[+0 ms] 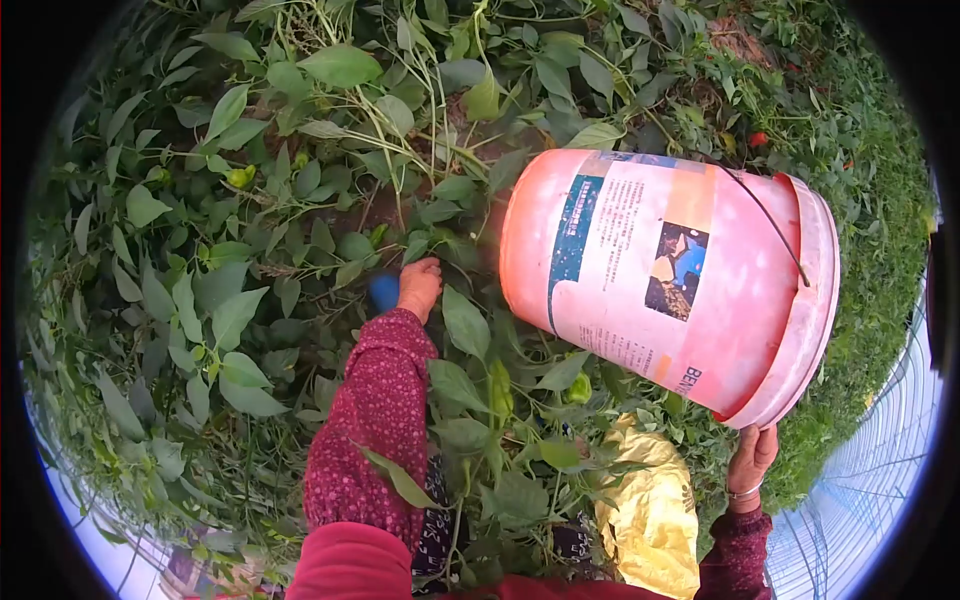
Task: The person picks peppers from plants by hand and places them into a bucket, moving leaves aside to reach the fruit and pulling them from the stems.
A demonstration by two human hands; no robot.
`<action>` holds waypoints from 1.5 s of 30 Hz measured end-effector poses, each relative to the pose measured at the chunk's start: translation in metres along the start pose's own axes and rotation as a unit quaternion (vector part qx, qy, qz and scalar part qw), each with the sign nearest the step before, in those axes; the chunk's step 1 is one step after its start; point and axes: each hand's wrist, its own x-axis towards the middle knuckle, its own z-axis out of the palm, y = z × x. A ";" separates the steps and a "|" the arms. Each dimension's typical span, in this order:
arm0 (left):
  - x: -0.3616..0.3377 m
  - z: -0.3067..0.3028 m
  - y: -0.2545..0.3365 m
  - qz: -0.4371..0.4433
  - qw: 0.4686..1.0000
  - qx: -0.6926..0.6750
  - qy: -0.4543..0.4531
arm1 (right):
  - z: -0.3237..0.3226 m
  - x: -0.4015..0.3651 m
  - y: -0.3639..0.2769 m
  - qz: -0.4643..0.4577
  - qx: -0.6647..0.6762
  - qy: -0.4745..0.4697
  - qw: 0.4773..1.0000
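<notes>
My left hand [420, 287] is among the leaves of pepper plants [240, 310], its fingers curled in. Leaves touch the fingertips, and what they grip is hidden. Beside that wrist, a blurred, rounded blue thing [383, 291] shows partly behind the foliage. My right hand [752, 460] grips the rim of a red and white plastic bucket [625, 260] with printed labels. The bucket is tilted far over, its base to the left and its rim to the lower right. A thin wire handle [768, 222] lies against its side. The inside of the bucket is not visible.
Green peppers hang near my left forearm [578, 388] and at the upper left [240, 177]. A red pepper [757, 138] shows behind the bucket. A shiny gold sheet or bag [650, 500] lies by my legs. Pale greenhouse film [860, 490] borders the lower right.
</notes>
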 end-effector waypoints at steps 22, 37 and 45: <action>0.127 0.016 -0.078 0.196 0.970 0.122 0.073 | -0.005 -0.022 0.021 0.007 0.084 0.065 0.994; 0.206 0.015 -0.145 0.239 0.956 0.161 0.051 | 0.008 -0.023 0.023 -0.017 0.104 0.153 0.983; 0.094 0.033 -0.004 -0.005 0.918 -0.396 0.013 | 0.008 -0.019 0.017 -0.015 0.109 0.123 0.986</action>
